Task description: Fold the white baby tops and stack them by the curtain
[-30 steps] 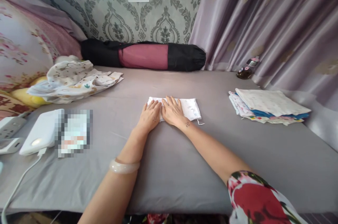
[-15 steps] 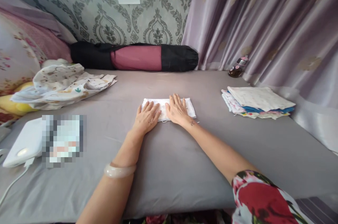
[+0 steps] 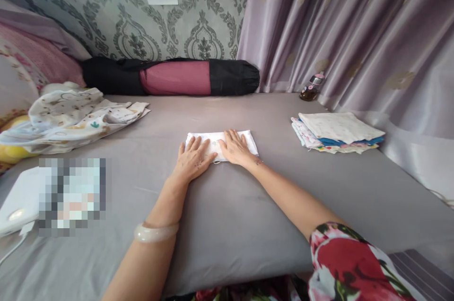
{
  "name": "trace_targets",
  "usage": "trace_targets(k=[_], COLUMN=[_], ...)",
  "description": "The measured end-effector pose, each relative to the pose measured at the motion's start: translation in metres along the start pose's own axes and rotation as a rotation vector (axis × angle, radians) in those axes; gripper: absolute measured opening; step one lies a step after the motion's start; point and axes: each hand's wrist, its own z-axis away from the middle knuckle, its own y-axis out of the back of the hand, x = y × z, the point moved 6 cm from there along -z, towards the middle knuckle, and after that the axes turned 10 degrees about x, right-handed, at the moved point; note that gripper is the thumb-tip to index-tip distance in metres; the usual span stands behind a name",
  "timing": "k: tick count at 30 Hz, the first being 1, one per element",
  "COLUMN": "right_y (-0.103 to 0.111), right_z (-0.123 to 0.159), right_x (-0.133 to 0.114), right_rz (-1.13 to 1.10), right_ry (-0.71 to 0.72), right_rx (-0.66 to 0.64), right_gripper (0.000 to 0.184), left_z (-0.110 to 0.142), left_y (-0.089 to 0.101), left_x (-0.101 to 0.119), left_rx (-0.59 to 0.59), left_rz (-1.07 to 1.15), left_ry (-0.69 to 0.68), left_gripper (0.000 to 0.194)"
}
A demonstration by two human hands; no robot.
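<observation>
A white cloth (image 3: 214,142), folded into a flat rectangle with a faint print, lies on the grey sheet in front of me. My left hand (image 3: 192,158) rests flat on its left end, fingers spread. Over the right part, my right hand (image 3: 237,148) presses down with its fingers stretched out. Between the two hands the middle of the cloth shows. A small loop of thread or ribbon pokes out at the near edge. Both palms hide part of the cloth.
At the right sits a stack of folded cloths (image 3: 340,128), with a dark bottle (image 3: 312,87) behind it. A rolled black and pink bag (image 3: 175,76) lies along the wall. On the left are a crumpled printed cloth (image 3: 74,116) and a white device (image 3: 21,197) with a cable.
The view has turned slightly right, so the surroundings sit farther left. My left hand has slid a little toward the cloth's left end, widening the gap between the hands.
</observation>
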Motion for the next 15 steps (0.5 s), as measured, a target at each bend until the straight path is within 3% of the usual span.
trace_targets(k=[4,10,15], right_y=[0.011,0.001,0.006], right_z=[0.010,0.021,0.013], right_x=[0.012,0.022,0.023], right_rz=[0.090,0.092,-0.022], right_ry=[0.055,0.041,0.036], right_rx=[0.065,0.038,-0.008], right_gripper=[0.063,0.063,0.058], left_z=[0.000,-0.001,-0.005], left_y=[-0.002,-0.007,-0.008], left_x=[-0.001,-0.008,-0.017], left_rx=[0.001,-0.044,-0.011], left_rz=[0.019,0.052,0.141], left_ry=[0.000,0.040,0.083], left_gripper=[0.070,0.079,0.070])
